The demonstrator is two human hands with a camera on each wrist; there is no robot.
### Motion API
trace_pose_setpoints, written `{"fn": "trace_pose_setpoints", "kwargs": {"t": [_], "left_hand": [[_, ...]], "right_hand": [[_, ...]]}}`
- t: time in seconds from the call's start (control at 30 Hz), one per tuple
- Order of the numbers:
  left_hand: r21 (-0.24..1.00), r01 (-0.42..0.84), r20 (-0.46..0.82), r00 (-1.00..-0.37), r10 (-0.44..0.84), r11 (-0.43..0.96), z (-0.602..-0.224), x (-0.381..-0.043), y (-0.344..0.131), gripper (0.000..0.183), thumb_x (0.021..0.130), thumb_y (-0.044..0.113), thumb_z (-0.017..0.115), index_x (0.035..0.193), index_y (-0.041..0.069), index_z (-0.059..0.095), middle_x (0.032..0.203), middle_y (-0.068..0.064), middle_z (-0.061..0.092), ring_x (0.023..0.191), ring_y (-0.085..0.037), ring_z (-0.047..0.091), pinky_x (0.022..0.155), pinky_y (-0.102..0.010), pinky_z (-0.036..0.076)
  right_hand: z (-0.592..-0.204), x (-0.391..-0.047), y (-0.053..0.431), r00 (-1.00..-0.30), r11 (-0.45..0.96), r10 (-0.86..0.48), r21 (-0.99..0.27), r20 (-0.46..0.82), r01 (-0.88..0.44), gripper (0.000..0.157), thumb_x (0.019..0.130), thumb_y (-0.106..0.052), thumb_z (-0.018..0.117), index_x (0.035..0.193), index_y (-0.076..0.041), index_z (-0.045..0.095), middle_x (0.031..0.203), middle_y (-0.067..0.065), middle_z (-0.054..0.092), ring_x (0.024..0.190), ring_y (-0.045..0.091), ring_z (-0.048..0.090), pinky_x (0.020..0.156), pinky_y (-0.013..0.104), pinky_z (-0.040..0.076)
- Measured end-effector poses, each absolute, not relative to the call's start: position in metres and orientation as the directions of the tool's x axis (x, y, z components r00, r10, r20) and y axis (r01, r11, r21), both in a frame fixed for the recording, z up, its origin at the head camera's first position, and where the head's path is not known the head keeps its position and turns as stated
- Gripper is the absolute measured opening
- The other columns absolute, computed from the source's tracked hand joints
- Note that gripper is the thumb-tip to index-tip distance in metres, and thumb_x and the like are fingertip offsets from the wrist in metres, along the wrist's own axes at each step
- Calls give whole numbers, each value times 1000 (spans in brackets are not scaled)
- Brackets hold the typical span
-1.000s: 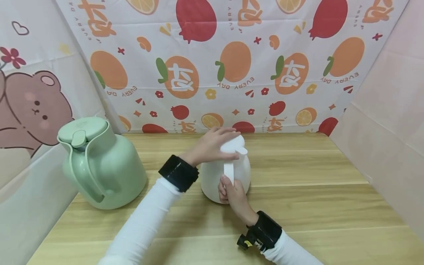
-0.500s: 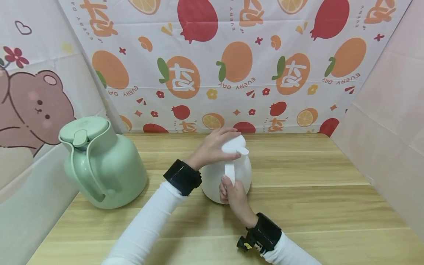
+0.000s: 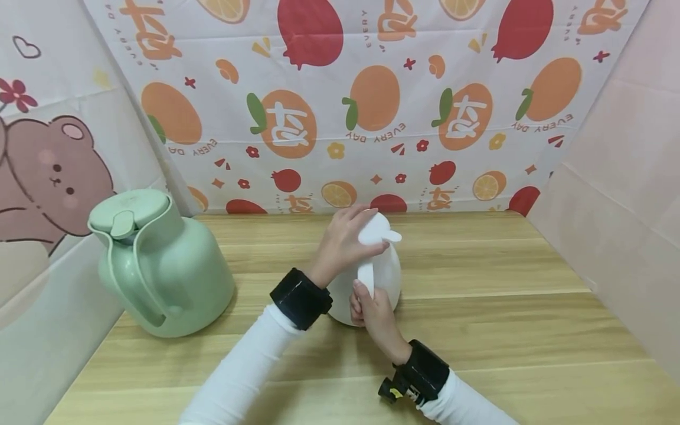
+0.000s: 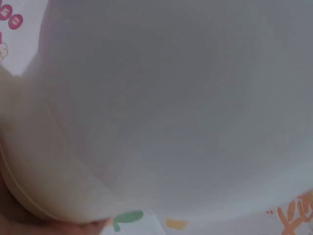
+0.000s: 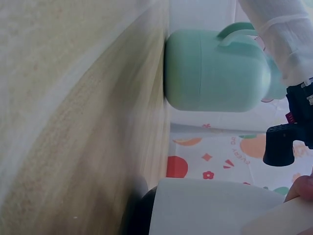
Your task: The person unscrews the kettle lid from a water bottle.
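Observation:
A white jug [image 3: 390, 282] with a rounded body stands upright on the wooden table. Its white lid [image 3: 374, 229] has a small tab pointing right. From above, my left hand [image 3: 342, 243] grips this lid, thumb on the near side and fingers over the far side. My right hand [image 3: 376, 316] holds the jug's handle [image 3: 366, 276], fingers curled round it. The jug's pale wall [image 4: 176, 107] fills most of the left wrist view, with a bit of the left hand [image 4: 54, 227] at the lower edge. In the right wrist view the jug [image 5: 205, 205] appears sideways.
A green thermos jug [image 3: 175, 271] with its lid on stands at the left of the table [image 3: 494, 319]. A fruit-patterned cloth [image 3: 329, 106] hangs behind the table. Pale cloth walls [image 3: 621, 177] flank both sides.
My left wrist has swung right and the left hand has turned on the lid. The lid's tab has turned slightly away from me. My right hand keeps its hold on the handle.

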State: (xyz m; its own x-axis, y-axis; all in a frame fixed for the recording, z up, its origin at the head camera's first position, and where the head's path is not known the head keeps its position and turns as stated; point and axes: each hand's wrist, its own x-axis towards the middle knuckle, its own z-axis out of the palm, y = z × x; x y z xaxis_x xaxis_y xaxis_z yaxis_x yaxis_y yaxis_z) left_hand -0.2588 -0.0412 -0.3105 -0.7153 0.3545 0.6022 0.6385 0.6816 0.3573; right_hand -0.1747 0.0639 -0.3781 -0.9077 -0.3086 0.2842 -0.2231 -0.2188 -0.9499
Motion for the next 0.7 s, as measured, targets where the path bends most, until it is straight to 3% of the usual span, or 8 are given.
{"fn": "trace_pose_setpoints", "kwargs": {"t": [0.37, 0.5, 0.7], "left_hand": [[376, 542, 631, -744, 221, 751, -314, -250, -26, 61, 73, 38, 73, 120, 3, 57, 121, -12, 53, 112, -36, 42, 93, -46, 35], [336, 558, 619, -738, 269, 758, -312, -251, -30, 64, 73, 40, 74, 122, 2, 56, 123, -15, 53, 113, -36, 43, 94, -45, 36], [286, 638, 521, -730, 443, 715, -305, -258, -47, 72, 76, 43, 71, 129, 1, 50, 130, -20, 47, 118, -37, 40, 97, -49, 33]], "right_hand": [[-393, -182, 65, -903, -274, -307, -936, 302, -220, 52, 99, -26, 39, 60, 7, 30, 50, 0, 33, 42, 8, 28, 42, 21, 23], [-393, -183, 64, -895, -264, -315, -935, 315, -236, 54, 99, -28, 39, 60, 7, 31, 50, 0, 33, 42, 8, 28, 43, 20, 23], [-394, -184, 64, -875, -261, -346, -930, 340, -258, 53, 100, -28, 37, 60, 7, 31, 50, -2, 33, 42, 7, 28, 42, 19, 23]]}}
